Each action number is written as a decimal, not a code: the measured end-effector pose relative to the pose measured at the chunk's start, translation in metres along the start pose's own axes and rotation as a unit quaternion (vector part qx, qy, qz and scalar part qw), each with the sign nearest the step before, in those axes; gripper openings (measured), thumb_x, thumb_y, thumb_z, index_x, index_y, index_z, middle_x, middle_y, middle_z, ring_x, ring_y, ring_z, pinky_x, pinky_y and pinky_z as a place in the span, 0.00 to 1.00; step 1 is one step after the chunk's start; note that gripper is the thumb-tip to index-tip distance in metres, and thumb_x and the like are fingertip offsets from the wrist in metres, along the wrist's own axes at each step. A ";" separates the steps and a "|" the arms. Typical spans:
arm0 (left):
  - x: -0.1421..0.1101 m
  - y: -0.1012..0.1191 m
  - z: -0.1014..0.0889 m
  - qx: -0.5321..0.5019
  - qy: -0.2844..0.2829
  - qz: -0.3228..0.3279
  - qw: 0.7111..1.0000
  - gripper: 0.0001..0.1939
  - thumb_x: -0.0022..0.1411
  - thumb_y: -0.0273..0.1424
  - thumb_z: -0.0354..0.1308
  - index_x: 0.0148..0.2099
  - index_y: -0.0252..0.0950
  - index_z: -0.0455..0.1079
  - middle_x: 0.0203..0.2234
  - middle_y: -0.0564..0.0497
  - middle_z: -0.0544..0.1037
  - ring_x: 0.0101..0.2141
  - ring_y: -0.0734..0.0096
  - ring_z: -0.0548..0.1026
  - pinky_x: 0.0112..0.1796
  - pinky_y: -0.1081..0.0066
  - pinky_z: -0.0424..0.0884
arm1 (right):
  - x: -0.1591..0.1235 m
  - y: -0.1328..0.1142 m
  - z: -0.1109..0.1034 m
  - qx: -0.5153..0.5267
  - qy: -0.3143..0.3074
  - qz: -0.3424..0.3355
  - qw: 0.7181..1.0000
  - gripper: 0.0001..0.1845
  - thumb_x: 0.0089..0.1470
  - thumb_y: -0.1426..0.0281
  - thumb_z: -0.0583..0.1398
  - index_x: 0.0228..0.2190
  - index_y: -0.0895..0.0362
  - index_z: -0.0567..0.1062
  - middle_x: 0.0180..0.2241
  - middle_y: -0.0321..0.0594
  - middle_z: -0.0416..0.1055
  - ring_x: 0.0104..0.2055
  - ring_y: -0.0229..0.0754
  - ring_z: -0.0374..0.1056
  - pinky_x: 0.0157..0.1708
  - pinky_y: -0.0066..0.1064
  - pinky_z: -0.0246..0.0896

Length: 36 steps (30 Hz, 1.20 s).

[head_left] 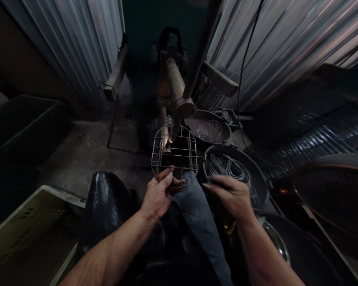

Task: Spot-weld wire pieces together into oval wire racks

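My left hand [161, 192] grips the near edge of a round wire basket [181, 159], thumb on top and fingers curled under. The basket's wire grid sits at the metal electrodes [167, 145] of a machine that looks like a spot welder [176, 83]. To the right, my right hand [231, 194] is apart from the basket, its fingers pressed together. Whatever they hold, if anything, I cannot make out. Just beyond that hand a dark pan [258, 167] contains many loose wire rings [229, 167].
A second pan [226, 137] farther back holds a small wire frame [209, 131]. A yellowish plastic crate [20, 222] stands at lower left. On the right are stacked shiny wire pieces [313, 139] and a large round pan [334, 190]. A black cable [241, 79] hangs down.
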State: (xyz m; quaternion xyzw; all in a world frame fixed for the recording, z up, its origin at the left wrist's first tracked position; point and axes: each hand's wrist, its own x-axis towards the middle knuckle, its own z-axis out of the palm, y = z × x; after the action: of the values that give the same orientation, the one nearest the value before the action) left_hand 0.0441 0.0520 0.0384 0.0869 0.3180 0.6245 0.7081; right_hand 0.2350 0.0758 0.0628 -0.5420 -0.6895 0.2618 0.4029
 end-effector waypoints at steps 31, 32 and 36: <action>0.006 -0.011 -0.012 -0.021 0.028 0.020 0.999 0.10 0.50 0.28 0.62 0.37 0.33 0.74 0.28 0.50 0.74 0.28 0.75 0.70 0.36 0.73 0.65 | 0.075 -0.040 0.087 -0.358 -0.103 -0.274 0.887 0.10 0.52 0.74 0.54 0.33 0.55 0.74 0.27 0.37 0.73 0.31 0.36 0.64 0.39 0.33 0.44; 0.007 -0.010 -0.011 -0.026 0.026 0.018 0.999 0.10 0.50 0.28 0.62 0.37 0.33 0.74 0.27 0.50 0.74 0.28 0.75 0.69 0.35 0.73 0.65 | 0.077 -0.041 0.087 -0.360 -0.105 -0.274 0.885 0.10 0.52 0.74 0.54 0.33 0.55 0.74 0.27 0.37 0.73 0.31 0.36 0.64 0.39 0.33 0.44; 0.010 -0.007 -0.007 -0.040 0.004 0.025 0.999 0.09 0.51 0.29 0.61 0.37 0.33 0.74 0.24 0.51 0.73 0.27 0.76 0.69 0.35 0.72 0.66 | 0.085 -0.047 0.086 -0.370 -0.108 -0.276 0.880 0.10 0.52 0.73 0.54 0.33 0.54 0.75 0.26 0.36 0.73 0.31 0.37 0.63 0.39 0.33 0.43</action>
State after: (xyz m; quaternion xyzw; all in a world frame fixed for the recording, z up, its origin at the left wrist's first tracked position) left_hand 0.0462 0.0579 0.0264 0.0638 0.2934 0.6549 0.6935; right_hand 0.1306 0.1504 0.0769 -0.4076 -0.8971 -0.0770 0.1518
